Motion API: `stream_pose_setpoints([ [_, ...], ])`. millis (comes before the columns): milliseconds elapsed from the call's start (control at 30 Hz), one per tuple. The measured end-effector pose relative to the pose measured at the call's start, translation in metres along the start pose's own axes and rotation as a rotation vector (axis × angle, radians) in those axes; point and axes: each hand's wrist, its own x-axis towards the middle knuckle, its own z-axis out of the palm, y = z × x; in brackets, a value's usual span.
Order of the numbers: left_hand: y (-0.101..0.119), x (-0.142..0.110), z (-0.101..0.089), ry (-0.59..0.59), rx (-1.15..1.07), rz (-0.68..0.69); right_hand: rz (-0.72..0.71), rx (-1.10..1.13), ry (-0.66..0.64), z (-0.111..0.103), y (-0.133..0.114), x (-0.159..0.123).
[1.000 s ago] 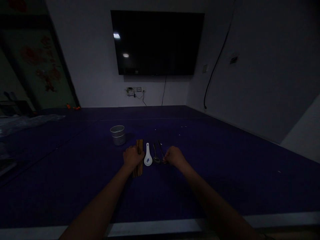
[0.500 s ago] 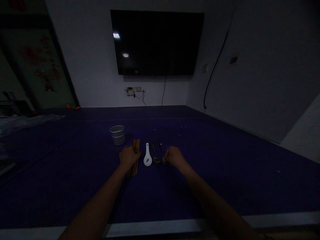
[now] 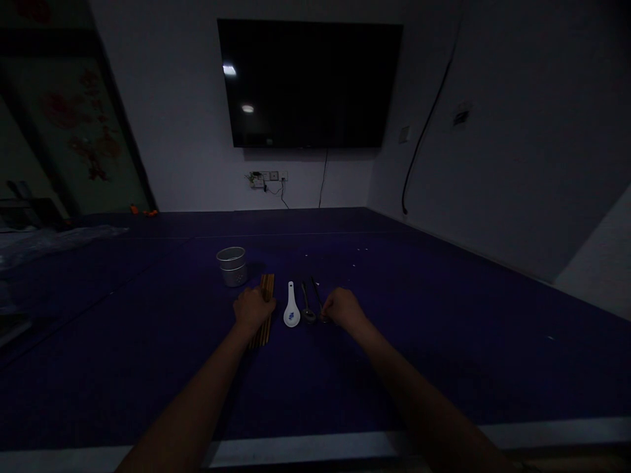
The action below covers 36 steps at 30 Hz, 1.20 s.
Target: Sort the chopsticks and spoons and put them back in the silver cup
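Note:
My left hand (image 3: 252, 309) is closed around a bundle of wooden chopsticks (image 3: 266, 286) lying on the purple tabletop. To their right lies a white soup spoon (image 3: 292, 314) with a blue pattern in its bowl. Beside it is a dark metal spoon (image 3: 308, 314), its handle pointing away from me. My right hand (image 3: 342, 307) pinches the bowl end of a second metal spoon (image 3: 316, 289), whose bowl is partly hidden by my fingers. Behind the chopsticks, to the left, stands a silver metal cup (image 3: 232, 266).
The purple table (image 3: 444, 368) reaches back to the wall, with a pale front edge. Crumpled clear plastic (image 3: 64, 241) lies at the far left, and small orange items (image 3: 148, 213) sit at the back. A large television (image 3: 310, 85) hangs above.
My left hand and the chopsticks have shifted slightly left, away from the white spoon. The right hand and the spoons stay almost where they were.

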Motion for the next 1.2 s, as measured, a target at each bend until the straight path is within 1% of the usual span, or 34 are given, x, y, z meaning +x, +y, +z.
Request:
stream_pose_setpoints([
  [167, 0.0, -0.002, -0.001, 0.005, 0.028, -0.013, 0.008, -0.006, 0.032, -0.001, -0.004, -0.002],
  [267, 0.001, -0.002, -0.002, 0.059, 0.021, 0.004, -0.021, -0.011, 0.01, -0.001, -0.006, -0.003],
  [333, 0.004, -0.002, -0.003, 0.126, -0.017, 0.057, -0.042, -0.025, -0.007, 0.0, -0.007, -0.004],
  [433, 0.01, -0.003, -0.001, 0.192, -0.103, 0.206, -0.055, -0.042, 0.014, 0.003, -0.008, -0.005],
  [533, 0.018, -0.008, 0.003, 0.191, -0.127, 0.339, -0.059, -0.053, 0.024, 0.005, -0.008, -0.005],
  [600, 0.022, -0.012, 0.004, 0.178, -0.105, 0.374, -0.057, -0.058, 0.012, 0.004, -0.009, -0.006],
  [733, 0.028, -0.019, 0.005, 0.159, -0.034, 0.369, -0.049, -0.069, -0.01, 0.002, -0.01, -0.007],
  [933, 0.03, -0.02, 0.008, 0.128, 0.018, 0.289, -0.061, -0.065, 0.002, 0.003, -0.01, -0.008],
  [1200, 0.037, -0.025, 0.004, 0.126, 0.011, 0.294, -0.049, -0.065, 0.021, 0.003, -0.013, -0.009],
])
